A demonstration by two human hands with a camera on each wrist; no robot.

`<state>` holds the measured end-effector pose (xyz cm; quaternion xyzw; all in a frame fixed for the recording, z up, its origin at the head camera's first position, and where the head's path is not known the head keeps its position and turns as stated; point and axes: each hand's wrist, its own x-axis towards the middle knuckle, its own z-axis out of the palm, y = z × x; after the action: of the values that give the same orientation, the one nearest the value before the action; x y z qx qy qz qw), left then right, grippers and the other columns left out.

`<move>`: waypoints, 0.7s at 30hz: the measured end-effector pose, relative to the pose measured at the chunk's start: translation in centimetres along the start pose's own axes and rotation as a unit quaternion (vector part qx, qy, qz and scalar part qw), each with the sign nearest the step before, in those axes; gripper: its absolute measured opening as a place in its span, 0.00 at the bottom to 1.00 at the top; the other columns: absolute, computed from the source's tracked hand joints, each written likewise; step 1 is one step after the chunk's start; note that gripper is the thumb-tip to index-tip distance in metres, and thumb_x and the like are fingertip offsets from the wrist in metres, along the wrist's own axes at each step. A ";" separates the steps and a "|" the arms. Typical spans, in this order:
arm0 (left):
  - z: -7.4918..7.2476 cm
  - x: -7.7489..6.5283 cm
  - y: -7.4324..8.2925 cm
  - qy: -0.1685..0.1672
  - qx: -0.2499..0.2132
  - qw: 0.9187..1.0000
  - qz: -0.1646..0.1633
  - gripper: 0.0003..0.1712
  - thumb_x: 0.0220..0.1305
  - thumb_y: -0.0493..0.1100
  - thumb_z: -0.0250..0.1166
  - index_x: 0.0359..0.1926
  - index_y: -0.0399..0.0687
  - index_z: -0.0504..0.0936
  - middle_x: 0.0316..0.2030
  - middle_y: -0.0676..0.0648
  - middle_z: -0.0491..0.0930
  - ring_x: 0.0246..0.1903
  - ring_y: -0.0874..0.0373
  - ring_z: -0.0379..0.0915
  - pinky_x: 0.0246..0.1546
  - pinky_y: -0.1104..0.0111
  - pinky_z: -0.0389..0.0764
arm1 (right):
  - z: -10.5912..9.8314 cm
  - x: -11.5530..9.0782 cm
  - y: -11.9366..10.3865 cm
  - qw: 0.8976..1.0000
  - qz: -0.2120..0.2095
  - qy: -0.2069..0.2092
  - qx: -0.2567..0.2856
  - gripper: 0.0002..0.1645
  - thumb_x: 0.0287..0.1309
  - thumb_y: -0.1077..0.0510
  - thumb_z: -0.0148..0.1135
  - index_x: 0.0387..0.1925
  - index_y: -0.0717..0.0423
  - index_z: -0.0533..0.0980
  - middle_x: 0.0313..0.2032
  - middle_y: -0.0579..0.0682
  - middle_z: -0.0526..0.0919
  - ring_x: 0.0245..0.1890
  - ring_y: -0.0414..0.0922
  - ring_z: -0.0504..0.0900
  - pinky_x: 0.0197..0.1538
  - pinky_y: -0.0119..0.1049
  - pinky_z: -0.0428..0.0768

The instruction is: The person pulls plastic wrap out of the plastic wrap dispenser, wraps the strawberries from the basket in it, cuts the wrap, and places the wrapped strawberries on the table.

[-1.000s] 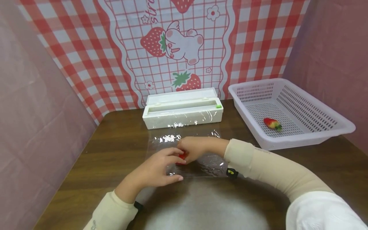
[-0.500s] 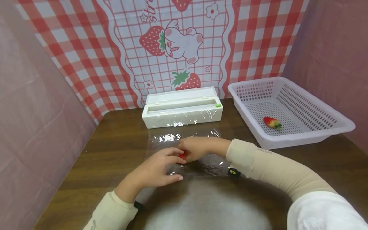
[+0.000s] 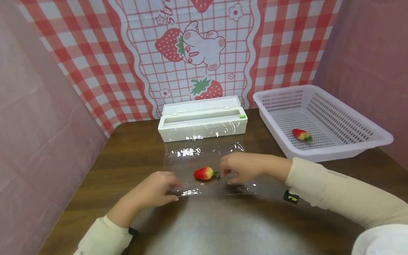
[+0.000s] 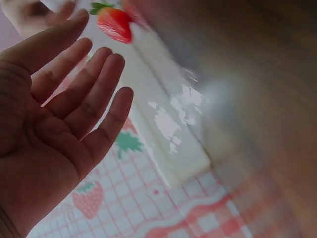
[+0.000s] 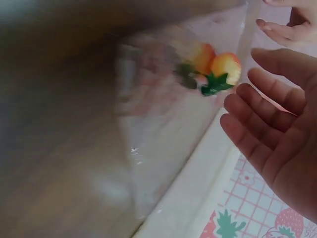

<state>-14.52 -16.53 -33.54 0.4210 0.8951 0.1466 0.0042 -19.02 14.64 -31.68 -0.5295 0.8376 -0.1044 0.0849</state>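
Observation:
A red and yellow strawberry (image 3: 204, 173) with green leaves lies on a clear sheet of plastic wrap (image 3: 188, 161) spread over the table. My left hand (image 3: 154, 189) is to its left, over the wrap's near left corner, with nothing between its relaxed fingers. On the other side my right hand (image 3: 243, 168) hovers by the leaves, fingers loosely bent and apart from the strawberry. Both wrist views show bare palms with spread, gently curved fingers. Behind the strawberry stands a white wrap dispenser box (image 3: 204, 132), lid raised, with the wrap running down its front.
A white perforated basket (image 3: 325, 154) stands at the back right with another strawberry (image 3: 301, 135) inside. A green piece (image 3: 243, 116) sits on the dispenser's right end. Checkered cloth (image 3: 121, 85) hangs behind the brown wooden table (image 3: 127, 152).
Both hands have left the strawberry, which now lies in full view on the wrap. My left hand has moved left and my right hand has moved right.

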 end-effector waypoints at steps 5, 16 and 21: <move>0.0 -1.8 -1.3 -0.028 0.010 0.998 -0.048 0.17 0.44 0.46 0.80 0.33 0.45 0.85 0.28 0.55 0.78 0.28 0.64 0.71 0.31 0.67 0.77 | 1.4 -3.8 -0.1 0.999 0.027 -0.027 -0.030 0.15 0.43 0.55 0.77 0.26 0.49 0.75 0.28 0.38 0.71 0.28 0.34 0.69 0.31 0.29 0.73; 0.2 -2.8 -2.4 -0.027 0.041 0.998 -0.032 0.12 0.42 0.40 0.80 0.28 0.48 0.84 0.26 0.57 0.79 0.26 0.66 0.71 0.30 0.69 0.77 | 2.6 -6.4 0.5 0.998 0.021 0.011 -0.055 0.16 0.38 0.62 0.77 0.23 0.47 0.75 0.27 0.37 0.71 0.28 0.35 0.72 0.31 0.30 0.75; 0.5 -2.8 -2.6 -0.010 0.053 0.998 -0.009 0.10 0.44 0.31 0.75 0.25 0.49 0.85 0.24 0.58 0.80 0.25 0.67 0.72 0.28 0.70 0.78 | 2.9 -6.6 0.8 0.997 -0.010 0.046 -0.065 0.16 0.42 0.69 0.72 0.21 0.48 0.75 0.26 0.38 0.71 0.28 0.36 0.74 0.31 0.27 0.76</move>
<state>-14.64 -20.08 -35.06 0.4138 0.9054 0.0945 -0.0074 -16.12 20.72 -34.48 -0.5368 0.8403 -0.0750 0.0112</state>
